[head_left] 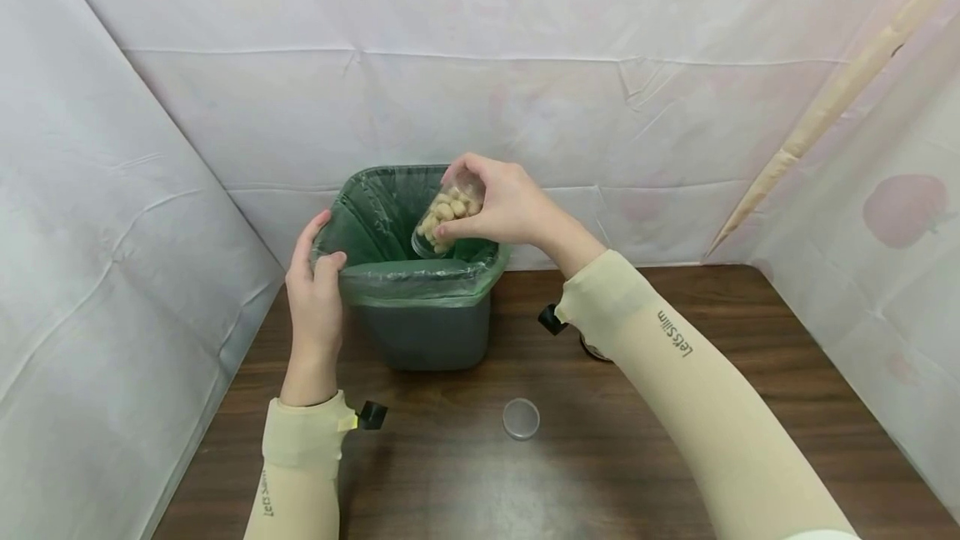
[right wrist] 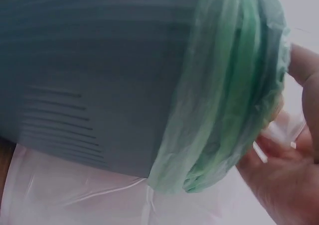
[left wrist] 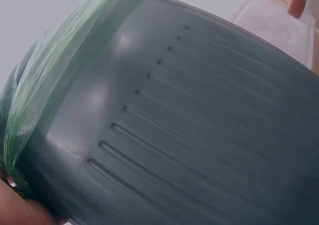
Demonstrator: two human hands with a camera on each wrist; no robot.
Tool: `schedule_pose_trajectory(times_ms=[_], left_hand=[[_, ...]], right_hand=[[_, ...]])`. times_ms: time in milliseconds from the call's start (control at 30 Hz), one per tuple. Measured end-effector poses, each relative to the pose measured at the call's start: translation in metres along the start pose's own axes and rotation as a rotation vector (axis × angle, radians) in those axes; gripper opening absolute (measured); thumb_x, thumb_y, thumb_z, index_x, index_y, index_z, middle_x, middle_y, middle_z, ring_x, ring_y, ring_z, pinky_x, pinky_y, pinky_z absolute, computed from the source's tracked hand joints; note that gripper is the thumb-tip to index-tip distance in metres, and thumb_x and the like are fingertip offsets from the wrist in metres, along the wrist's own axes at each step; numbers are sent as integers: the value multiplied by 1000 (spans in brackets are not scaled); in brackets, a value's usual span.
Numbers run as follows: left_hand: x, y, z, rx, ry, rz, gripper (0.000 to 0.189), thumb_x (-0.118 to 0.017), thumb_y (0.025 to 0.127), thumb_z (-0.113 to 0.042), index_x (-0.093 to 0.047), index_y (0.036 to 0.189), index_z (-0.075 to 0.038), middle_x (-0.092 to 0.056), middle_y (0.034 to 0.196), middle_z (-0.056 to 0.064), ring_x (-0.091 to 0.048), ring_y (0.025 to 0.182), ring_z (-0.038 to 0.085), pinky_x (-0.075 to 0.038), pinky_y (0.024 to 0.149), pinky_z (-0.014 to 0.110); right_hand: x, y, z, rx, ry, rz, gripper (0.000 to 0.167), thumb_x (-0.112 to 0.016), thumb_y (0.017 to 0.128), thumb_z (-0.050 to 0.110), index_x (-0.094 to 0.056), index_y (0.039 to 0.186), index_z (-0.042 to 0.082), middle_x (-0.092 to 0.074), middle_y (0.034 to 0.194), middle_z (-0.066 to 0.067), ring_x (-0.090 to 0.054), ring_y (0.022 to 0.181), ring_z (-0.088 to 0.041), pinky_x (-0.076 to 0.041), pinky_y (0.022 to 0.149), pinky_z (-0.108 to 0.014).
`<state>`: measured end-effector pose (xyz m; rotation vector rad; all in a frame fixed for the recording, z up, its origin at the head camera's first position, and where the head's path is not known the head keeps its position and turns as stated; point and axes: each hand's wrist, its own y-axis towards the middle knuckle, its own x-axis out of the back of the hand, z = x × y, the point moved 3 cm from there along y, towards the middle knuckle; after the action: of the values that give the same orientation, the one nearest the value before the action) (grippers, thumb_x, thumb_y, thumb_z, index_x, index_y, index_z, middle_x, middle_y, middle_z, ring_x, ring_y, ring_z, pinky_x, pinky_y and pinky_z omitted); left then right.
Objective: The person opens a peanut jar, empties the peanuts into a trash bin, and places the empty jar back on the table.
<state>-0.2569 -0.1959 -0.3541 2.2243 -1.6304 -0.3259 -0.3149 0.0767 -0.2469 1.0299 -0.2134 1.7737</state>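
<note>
A dark grey trash bin stands on the table, lined with a green plastic bag folded out over its rim. My left hand grips the rim and bag at the left side, fingers outside and thumb toward the near edge. My right hand holds a clear jar of pale, roundish nut-like pieces by its sides. The jar tilts down to the left over the bin's opening, and the pieces are still inside it. In the right wrist view, the bin hides most of the jar.
On the brown wooden table, a round clear lid lies in front of the bin. Another round object is mostly hidden behind the right sleeve. White printed sheets hang behind the bin and at both sides.
</note>
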Motion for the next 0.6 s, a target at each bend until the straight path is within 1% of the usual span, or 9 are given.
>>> schedule_pose_trajectory(times_ms=[33,100,167,267,300,367,467,533,600], left_hand=[[0,0,0,3,7,-4,56,-45,107,-17,-55,161,-31,-40,169,-14,-31,69,17,-32,96,38],[1,0,0,5,3,-4,57,-45,107,-17,-55,161,-30,-40,170,-13,-40,83,12,-30,97,37],[1,0,0,13,1,-4,57,-45,107,-17,-55,161,-31,-39,170,-14,-37,75,13,-30,97,37],[1,0,0,14,-5,-1,57,-45,107,-18,-55,161,-31,-39,170,-13,-36,71,12,-29,99,38],[1,0,0,14,-2,1,56,-45,107,-18,-55,161,-31,-39,170,-14,-30,64,15,-31,95,38],[0,1,0,14,-3,6,56,-45,107,-18,-54,161,-31,-39,170,-13,-30,64,13,-30,94,37],[0,0,0,12,12,5,56,-45,107,-18,-55,161,-31,-39,170,-14,-29,59,12,-33,80,36],[0,0,0,14,11,9,57,-45,107,-18,-54,162,-31,-39,171,-13,-31,62,12,-32,84,34],[0,0,0,14,14,5,57,-45,107,-18,-54,161,-32,-39,170,-14,-24,55,16,-33,82,37]], right_hand=[[0,0,-1,-4,4,-4,56,-96,85,34,-65,130,19,-68,123,-2,-64,110,-19,-55,94,-41],[0,0,-1,-11,-1,-14,56,-96,85,35,-65,129,19,-68,123,-1,-64,109,-19,-55,93,-40],[0,0,-1,-8,-9,-38,56,-96,85,35,-65,128,18,-69,122,-2,-64,109,-19,-55,93,-40],[2,-2,0,-13,-17,-40,56,-96,85,37,-66,128,19,-69,119,-1,-64,104,-19,-55,90,-39],[2,-2,0,-13,-21,-40,55,-96,85,37,-66,128,19,-69,119,-1,-63,104,-19,-54,90,-39],[3,-2,-1,-13,-23,-39,56,-96,85,37,-66,128,18,-69,121,-1,-64,104,-19,-55,91,-39],[2,-4,-1,-26,-34,-22,56,-95,86,39,-65,129,18,-68,121,-2,-63,103,-19,-55,90,-39],[2,-3,-2,-23,-36,-29,56,-95,86,36,-66,130,17,-69,123,-2,-64,106,-19,-55,92,-39],[2,-3,-2,-28,-39,-35,55,-95,85,37,-67,129,18,-70,121,-2,-65,105,-19,-56,90,-39]])
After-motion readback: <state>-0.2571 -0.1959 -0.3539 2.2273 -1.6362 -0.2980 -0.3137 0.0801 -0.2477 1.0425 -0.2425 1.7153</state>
